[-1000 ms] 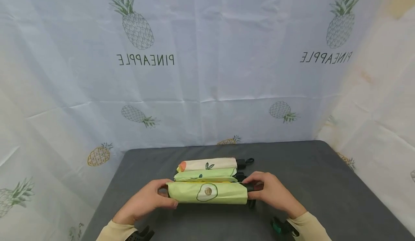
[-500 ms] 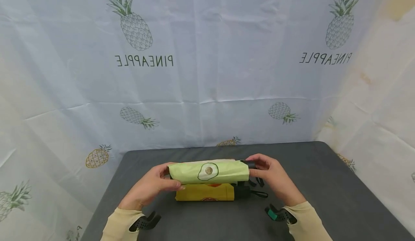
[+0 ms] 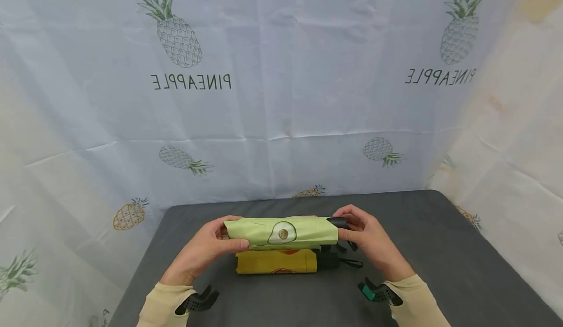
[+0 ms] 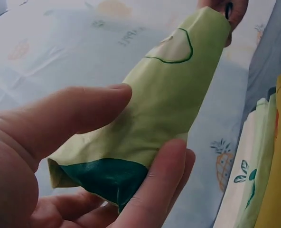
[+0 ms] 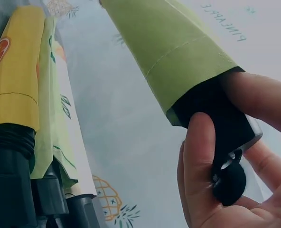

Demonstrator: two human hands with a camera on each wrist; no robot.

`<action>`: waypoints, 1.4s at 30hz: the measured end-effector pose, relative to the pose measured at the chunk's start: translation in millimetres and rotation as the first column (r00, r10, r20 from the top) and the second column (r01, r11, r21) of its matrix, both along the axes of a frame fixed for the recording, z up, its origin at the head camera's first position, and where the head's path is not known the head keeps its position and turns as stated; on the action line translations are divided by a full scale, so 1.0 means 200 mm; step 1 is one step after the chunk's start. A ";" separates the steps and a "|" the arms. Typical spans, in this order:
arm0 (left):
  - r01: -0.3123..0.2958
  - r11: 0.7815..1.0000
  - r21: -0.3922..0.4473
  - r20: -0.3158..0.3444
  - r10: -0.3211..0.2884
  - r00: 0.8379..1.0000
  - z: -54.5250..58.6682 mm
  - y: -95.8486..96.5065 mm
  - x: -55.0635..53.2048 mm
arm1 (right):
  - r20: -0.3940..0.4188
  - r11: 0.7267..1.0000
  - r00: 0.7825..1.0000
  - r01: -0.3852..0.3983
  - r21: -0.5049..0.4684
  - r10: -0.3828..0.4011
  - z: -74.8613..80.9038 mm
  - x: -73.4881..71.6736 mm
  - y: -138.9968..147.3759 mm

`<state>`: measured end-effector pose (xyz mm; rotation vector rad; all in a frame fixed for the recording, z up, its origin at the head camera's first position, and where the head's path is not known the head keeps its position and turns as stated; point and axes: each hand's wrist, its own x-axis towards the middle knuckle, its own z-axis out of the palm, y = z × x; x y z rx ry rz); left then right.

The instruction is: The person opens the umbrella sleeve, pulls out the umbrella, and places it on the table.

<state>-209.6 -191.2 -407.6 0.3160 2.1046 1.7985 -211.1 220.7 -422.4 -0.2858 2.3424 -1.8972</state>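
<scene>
Green umbrella (image 3: pixel 281 232) sleeve is smooth matt cloth; its handle (image 5: pixel 226 123) black plastic.

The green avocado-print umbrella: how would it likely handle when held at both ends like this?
The green avocado-print umbrella probably stays stiff: it spans level between left hand and right hand. Its cover looks smooth, perhaps slippery; the black handle likely gives a surer hold. Set down, it might roll.
</scene>
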 end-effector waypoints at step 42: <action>-0.022 0.994 0.107 -0.044 0.027 0.999 -0.03 0.07 0.02 | -0.011 0.987 0.998 -0.066 -0.150 0.065 0.02 0.01 0.04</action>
